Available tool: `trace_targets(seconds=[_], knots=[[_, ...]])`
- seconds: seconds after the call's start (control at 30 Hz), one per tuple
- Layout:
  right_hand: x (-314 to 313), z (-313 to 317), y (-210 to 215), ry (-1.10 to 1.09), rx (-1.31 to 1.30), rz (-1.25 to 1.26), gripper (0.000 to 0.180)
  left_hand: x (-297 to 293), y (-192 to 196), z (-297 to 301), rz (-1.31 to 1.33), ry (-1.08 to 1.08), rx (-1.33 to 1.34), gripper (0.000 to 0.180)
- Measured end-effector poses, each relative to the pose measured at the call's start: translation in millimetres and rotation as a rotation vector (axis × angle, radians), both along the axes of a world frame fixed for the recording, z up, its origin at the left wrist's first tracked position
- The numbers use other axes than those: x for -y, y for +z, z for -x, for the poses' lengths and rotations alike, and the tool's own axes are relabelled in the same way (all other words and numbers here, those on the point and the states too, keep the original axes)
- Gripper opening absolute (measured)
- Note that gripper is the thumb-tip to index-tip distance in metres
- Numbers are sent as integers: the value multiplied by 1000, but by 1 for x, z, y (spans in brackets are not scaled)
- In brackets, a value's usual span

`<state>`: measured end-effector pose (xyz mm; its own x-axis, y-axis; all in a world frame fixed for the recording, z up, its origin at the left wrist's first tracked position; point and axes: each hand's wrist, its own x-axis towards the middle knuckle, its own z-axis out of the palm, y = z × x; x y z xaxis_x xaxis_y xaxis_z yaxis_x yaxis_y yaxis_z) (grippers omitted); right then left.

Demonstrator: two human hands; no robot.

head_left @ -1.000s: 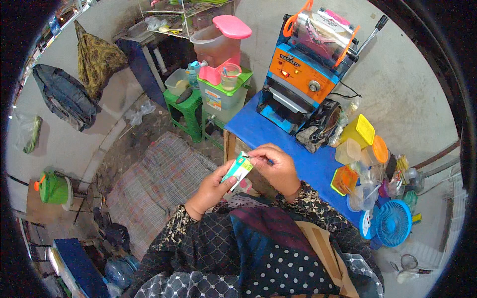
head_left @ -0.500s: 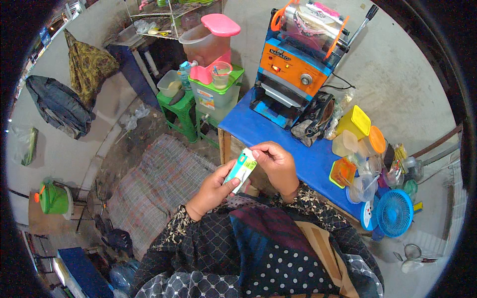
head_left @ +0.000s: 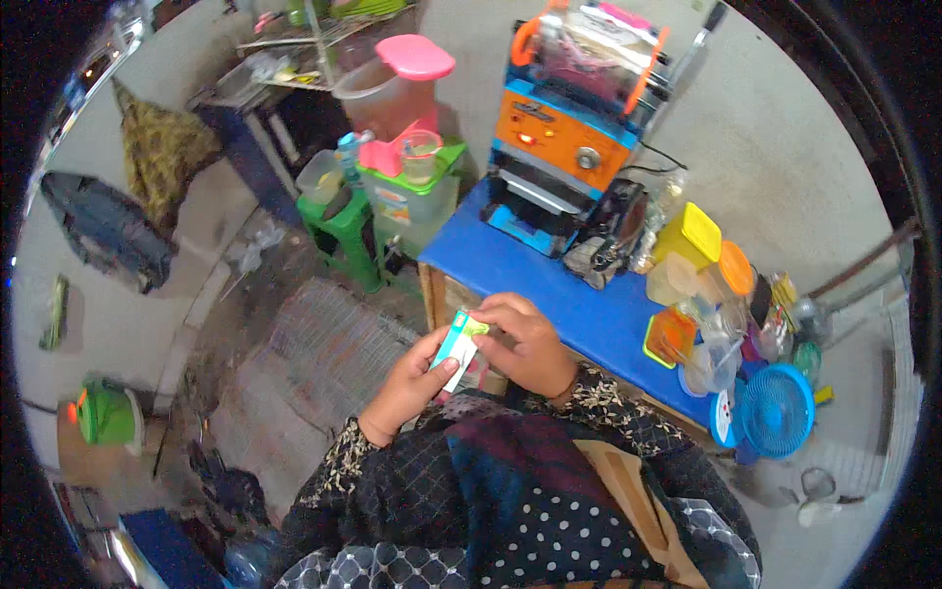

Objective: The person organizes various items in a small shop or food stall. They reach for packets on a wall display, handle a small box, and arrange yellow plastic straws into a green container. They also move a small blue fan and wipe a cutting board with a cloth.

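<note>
Both of my hands hold a small flat sachet (head_left: 457,341), coloured teal, white and yellow-green, in front of my chest. My left hand (head_left: 410,381) grips its lower end from below. The fingers of my right hand (head_left: 527,342) pinch its upper end. The sachet hangs over the near left corner of a blue table (head_left: 549,294). My patterned dark sleeves come in from the lower edge.
An orange and blue cup-sealing machine (head_left: 569,128) stands at the table's back. Yellow and orange lidded containers (head_left: 692,245) and a small blue fan (head_left: 775,410) crowd the right end. A green stool (head_left: 345,228) with plastic tubs and a pink-lidded jug (head_left: 397,88) stand to the left.
My hands with the sachet have stayed in nearly the same place; my right fingers have shifted a little along its upper end. The view has tilted slightly.
</note>
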<state>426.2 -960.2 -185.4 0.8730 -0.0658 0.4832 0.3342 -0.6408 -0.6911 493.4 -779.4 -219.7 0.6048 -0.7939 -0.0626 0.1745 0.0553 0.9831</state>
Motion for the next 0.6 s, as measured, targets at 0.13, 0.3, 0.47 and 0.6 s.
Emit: trace_targets(seconds=[0.13, 0.3, 0.47, 0.6], knots=[[20, 18, -4, -41, -168, 31, 63, 24, 11, -5, -134, -126, -124, 47], [44, 47, -19, -209, -211, 138, 99, 86, -7, 3, -160, -188, -87, 43], [101, 89, -14, -457, -229, 115, 94, 166, -4, 20, -215, -505, -17, 46], [155, 131, -4, -535, -53, -31, 93, 232, 5, 46, -39, -531, -497, 63]])
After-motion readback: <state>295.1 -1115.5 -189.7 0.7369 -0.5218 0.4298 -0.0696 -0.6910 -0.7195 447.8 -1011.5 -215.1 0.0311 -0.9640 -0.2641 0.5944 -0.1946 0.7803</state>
